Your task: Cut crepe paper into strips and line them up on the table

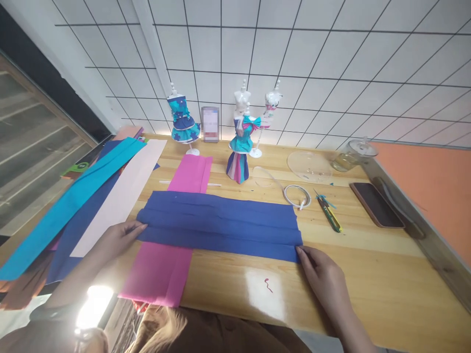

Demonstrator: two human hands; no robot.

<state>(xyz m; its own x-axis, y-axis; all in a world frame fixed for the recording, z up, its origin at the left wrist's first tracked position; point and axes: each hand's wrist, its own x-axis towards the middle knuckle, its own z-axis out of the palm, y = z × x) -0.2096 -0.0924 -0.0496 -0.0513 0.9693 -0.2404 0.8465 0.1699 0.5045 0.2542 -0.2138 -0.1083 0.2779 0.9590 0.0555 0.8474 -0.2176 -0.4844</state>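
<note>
Blue sheet (221, 223) lies across a pink strip (165, 274), its ends pinched by left fingers (135, 228) and right fingers (309, 252).

We look at a glossy, pale wooden surface (382, 274) spanning the middle and lower frame. Left of centre, a bright pink strip (158, 274) lies on it, crossed by a wide, creased royal-blue strip (221, 223). In the upper middle, we see a small white dress form in a turquoise-and-blue outfit (182, 120) standing on its round base. Toward the right lie a round clear plastic disc (309, 165), a slim green-and-yellow cutter (328, 213) and a dark rectangular phone (377, 203). At lower centre, we find a short, curled red thread (268, 286).
</note>
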